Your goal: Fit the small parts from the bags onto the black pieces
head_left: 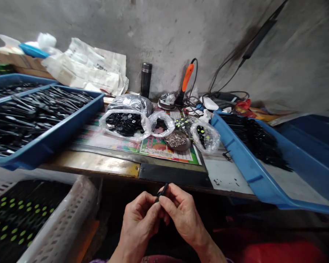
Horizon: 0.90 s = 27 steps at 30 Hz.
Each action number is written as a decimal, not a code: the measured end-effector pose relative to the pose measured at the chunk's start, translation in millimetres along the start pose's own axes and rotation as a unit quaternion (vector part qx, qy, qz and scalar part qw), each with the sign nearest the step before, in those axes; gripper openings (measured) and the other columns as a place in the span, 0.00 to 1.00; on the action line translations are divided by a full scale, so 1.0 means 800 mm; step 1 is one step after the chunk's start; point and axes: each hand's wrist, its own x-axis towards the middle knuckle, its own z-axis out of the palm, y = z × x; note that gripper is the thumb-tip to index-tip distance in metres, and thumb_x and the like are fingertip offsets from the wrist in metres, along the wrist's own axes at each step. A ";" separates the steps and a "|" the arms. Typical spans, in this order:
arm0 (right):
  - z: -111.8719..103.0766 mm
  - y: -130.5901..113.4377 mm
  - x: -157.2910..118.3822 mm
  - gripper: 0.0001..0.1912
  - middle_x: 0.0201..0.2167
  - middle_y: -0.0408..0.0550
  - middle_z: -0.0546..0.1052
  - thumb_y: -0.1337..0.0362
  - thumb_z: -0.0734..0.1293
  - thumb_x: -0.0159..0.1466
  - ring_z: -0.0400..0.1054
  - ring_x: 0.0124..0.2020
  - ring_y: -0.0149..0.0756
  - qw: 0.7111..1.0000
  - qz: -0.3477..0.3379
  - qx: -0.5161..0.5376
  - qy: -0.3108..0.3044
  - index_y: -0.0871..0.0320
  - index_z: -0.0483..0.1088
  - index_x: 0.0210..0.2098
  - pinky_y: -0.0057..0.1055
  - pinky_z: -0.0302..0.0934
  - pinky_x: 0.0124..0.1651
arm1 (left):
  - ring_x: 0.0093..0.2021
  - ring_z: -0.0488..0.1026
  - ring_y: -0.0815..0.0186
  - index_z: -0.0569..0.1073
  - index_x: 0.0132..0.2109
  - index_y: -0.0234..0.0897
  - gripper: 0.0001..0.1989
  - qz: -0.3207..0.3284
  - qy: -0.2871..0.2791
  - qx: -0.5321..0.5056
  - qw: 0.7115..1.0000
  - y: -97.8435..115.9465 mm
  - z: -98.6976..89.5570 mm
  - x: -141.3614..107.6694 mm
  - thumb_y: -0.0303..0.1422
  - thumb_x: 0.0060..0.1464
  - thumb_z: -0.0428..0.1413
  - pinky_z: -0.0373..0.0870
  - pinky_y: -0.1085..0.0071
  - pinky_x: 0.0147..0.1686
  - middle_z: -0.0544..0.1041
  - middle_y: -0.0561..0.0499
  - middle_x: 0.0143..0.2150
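Observation:
My left hand (142,219) and my right hand (182,212) meet just in front of the table edge. Both pinch a small black plastic part (162,193), whose lower end is hidden by my fingers. On the table beyond them lies a round dish of small metal screws (175,140). Behind it are clear bags: one with black round pieces (124,123), a smaller one with black pieces (160,125), and one with black and yellow-green pieces (204,136).
Blue trays with long black parts stand at left (79,124) and right (241,153). A white basket (57,223) at lower left holds black parts with yellow-green dots. An orange-handled tool (188,77) and a black cylinder (146,80) stand near the wall.

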 end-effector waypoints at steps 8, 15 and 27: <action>0.010 0.018 -0.001 0.14 0.21 0.37 0.65 0.56 0.64 0.67 0.57 0.19 0.24 0.997 -0.028 -0.045 0.056 0.58 0.64 0.30 0.19 0.54 0.20 | 0.13 0.57 0.79 0.69 0.26 0.34 0.26 -0.005 0.004 0.004 1.000 -0.003 -0.002 0.001 0.51 0.38 0.69 0.51 0.82 0.12 0.70 0.56 0.16; 0.010 0.022 0.004 0.15 0.20 0.38 0.66 0.55 0.65 0.67 0.58 0.18 0.24 0.997 -0.016 -0.049 0.052 0.59 0.65 0.30 0.20 0.54 0.20 | 0.12 0.57 0.79 0.69 0.25 0.34 0.25 -0.008 0.020 0.012 1.000 -0.005 -0.002 0.003 0.50 0.39 0.69 0.51 0.81 0.12 0.68 0.58 0.15; -0.014 0.013 0.014 0.24 0.17 0.37 0.61 0.44 0.65 0.65 0.50 0.15 0.23 0.999 0.005 0.038 -0.003 0.60 0.67 0.27 0.20 0.43 0.16 | 0.11 0.58 0.79 0.68 0.28 0.35 0.21 -0.082 -0.062 -0.045 0.994 -0.008 -0.005 -0.004 0.45 0.44 0.68 0.48 0.83 0.10 0.75 0.54 0.20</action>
